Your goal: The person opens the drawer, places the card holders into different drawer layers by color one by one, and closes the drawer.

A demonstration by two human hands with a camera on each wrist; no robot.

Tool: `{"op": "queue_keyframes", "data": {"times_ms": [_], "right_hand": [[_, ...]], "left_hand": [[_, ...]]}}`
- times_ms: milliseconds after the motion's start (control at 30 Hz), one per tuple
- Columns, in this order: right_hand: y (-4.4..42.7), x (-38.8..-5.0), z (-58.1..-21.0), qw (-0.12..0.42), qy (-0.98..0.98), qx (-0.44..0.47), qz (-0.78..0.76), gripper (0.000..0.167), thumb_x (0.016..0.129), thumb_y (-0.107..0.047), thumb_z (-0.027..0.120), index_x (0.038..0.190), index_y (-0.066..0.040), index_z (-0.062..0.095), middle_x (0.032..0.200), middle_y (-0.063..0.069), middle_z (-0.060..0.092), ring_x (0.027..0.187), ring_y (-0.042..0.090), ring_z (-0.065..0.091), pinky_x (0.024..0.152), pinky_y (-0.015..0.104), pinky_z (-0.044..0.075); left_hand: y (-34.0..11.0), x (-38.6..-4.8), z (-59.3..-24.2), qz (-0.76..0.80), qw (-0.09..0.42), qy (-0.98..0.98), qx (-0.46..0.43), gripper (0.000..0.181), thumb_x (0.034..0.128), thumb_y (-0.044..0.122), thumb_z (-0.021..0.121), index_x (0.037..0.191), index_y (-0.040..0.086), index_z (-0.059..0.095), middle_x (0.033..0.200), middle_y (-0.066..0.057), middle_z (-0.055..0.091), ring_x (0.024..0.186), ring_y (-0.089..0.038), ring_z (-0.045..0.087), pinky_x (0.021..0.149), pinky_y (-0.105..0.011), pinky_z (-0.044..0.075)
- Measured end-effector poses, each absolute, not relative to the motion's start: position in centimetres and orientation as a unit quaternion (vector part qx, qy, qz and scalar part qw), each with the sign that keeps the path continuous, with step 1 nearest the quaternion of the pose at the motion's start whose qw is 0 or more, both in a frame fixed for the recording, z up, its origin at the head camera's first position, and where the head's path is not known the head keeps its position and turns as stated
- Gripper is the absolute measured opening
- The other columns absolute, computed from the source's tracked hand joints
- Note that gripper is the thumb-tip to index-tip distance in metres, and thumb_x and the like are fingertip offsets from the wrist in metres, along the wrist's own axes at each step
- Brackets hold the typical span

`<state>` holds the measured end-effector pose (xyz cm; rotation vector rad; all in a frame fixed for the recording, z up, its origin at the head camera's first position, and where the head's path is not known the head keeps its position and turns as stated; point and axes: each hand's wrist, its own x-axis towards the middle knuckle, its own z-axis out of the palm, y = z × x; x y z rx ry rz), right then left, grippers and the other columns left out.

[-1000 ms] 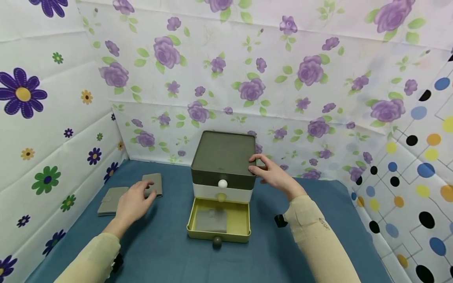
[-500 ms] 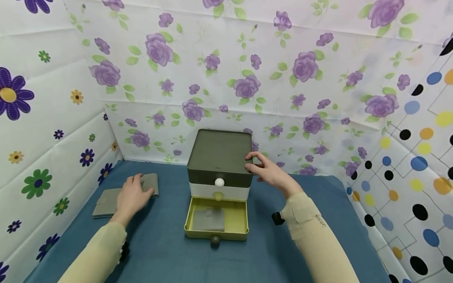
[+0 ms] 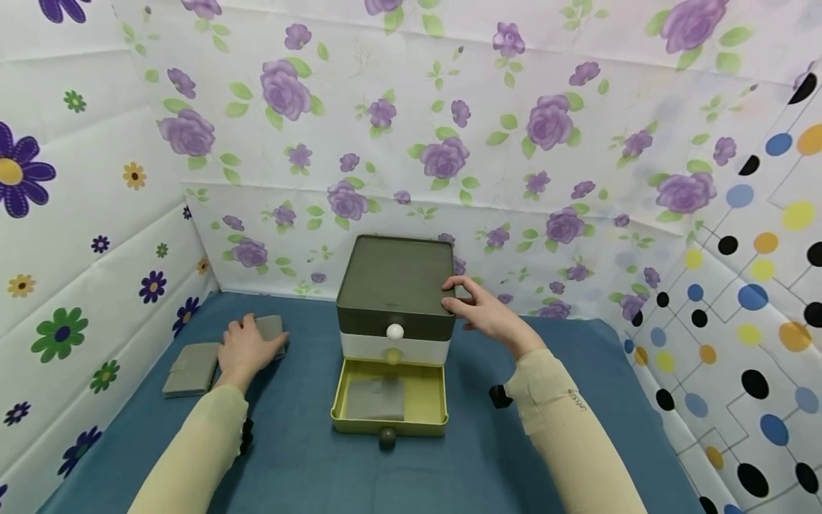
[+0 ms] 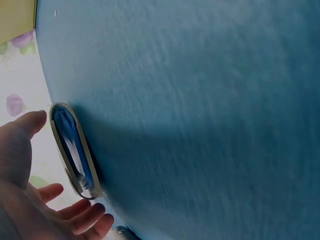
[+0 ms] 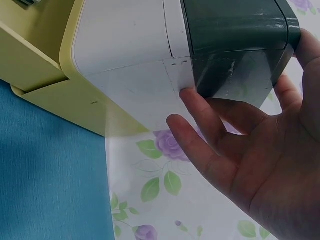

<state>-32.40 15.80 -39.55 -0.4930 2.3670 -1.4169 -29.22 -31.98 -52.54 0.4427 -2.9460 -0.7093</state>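
Note:
A small grey wallet [image 3: 270,328] lies on the blue cloth at the left. My left hand [image 3: 247,350] is over and beside it, thumb and fingers spread about its two ends. In the left wrist view, the wallet [image 4: 75,150] stands out edge-on, with blue and white layers inside, and gaps show around it. A stacked drawer unit [image 3: 394,275] has a dark green top, a white middle and a yellow bottom drawer [image 3: 424,392], which is pulled out. Inside lies another grey wallet [image 3: 375,400]. My right hand [image 3: 484,314] rests on the unit's upper right edge, fingertips against its side.
Another grey wallet [image 3: 193,368] lies further left on the blue cloth [image 3: 289,457]. The drawer's dark round knob [image 3: 387,438] sticks out toward me. Flower-patterned sheets [image 3: 385,164] hang behind and at the left; a dotted sheet [image 3: 758,321] hangs at the right.
My left hand has moved forward and down, from short of the wallet to around it. My right hand stays on the drawer unit. The head view has shifted slightly.

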Motion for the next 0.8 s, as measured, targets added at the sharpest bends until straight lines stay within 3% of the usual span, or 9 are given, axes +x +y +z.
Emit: {"op": "queue_keyframes", "data": {"times_ms": [267,600,800], "right_hand": [[15.8,-32.4,-39.6,0.169,0.834,-0.174,-0.496,0.038,0.111,-0.047,0.059,0.144,-0.031,0.05,0.146,0.01,0.06,0.127,0.029,0.057,0.093,0.049,0.053],[16.2,-32.1,-39.3,0.169,0.836,-0.171,-0.493,0.04,0.11,-0.05,0.059,0.145,-0.032,0.049,0.144,0.01,0.061,0.121,0.031,0.058,0.09,0.046,0.051],[15.9,-32.2,-39.4,0.174,0.835,-0.173,-0.493,0.039,0.111,-0.048,0.058,0.145,-0.032,0.049,0.145,0.01,0.061,0.12,0.032,0.059,0.089,0.046,0.051]], "left_hand": [[-31.7,-29.3,-52.8,-0.242,0.018,-0.958,0.154,0.096,0.099,0.042,0.07,0.161,-0.014,0.023,0.147,-0.051,0.032,0.133,-0.065,0.037,0.106,-0.078,0.034],[-31.0,-29.2,-52.0,-0.217,-0.011,-0.971,0.1,0.094,0.0972,0.035,0.073,0.161,-0.013,0.024,0.15,-0.05,0.031,0.136,-0.067,0.035,0.106,-0.079,0.033],[-30.6,-28.5,-51.8,-0.208,-0.019,-0.97,0.12,0.094,0.0974,0.034,0.075,0.16,-0.014,0.025,0.149,-0.049,0.032,0.136,-0.066,0.035,0.107,-0.078,0.034]]}}
